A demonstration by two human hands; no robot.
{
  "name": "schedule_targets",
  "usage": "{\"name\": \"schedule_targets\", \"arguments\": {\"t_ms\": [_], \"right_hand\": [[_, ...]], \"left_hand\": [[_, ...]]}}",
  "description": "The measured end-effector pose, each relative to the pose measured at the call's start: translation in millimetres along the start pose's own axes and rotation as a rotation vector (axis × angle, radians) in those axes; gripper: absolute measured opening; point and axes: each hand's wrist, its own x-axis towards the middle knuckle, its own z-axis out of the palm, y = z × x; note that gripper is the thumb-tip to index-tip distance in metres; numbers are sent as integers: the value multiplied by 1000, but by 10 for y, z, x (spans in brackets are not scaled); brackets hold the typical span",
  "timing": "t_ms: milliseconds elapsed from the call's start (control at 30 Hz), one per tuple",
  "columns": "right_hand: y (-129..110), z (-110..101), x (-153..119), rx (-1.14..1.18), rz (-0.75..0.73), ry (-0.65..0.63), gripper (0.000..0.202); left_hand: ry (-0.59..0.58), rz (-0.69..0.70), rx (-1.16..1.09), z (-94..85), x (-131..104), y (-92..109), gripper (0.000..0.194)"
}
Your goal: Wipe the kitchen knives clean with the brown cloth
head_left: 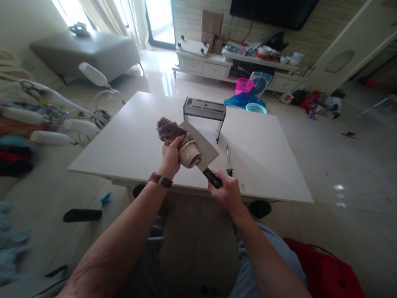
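Observation:
My left hand (172, 157) is wrapped round a bunched brown cloth (170, 131) with a pale tan underside, folded into a thick roll. In my right hand (226, 190) is the black handle of a cleaver (203, 144), its broad grey blade slanting up to the left. The cloth lies against or just over the blade's left side; whether it presses on the metal I cannot tell. Both are held above the white table (129, 138). Right of the blade, a honing steel (228, 156) lies on the tabletop, its dark handle partly behind my right hand.
A clear-fronted knife block (205, 108) with a slotted grey top stands behind the cleaver. Beyond the table are a pink basket (243, 85), a blue bag (244, 100) and a light-blue basket (256, 108). A red bag (326, 270) lies at the lower right.

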Motion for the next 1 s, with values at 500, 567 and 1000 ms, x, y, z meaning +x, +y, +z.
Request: {"name": "schedule_targets", "arguments": {"t_ms": [500, 567, 1000], "right_hand": [[-7, 29, 90, -12, 112, 93, 14], [-1, 11, 95, -21, 120, 98, 13], [-23, -14, 77, -30, 135, 96, 16]], "left_hand": [[-269, -160, 187, 131, -451, -380, 49], [-328, -192, 204, 147, -522, -409, 51], [-395, -217, 196, 123, -566, -386, 56]]}}
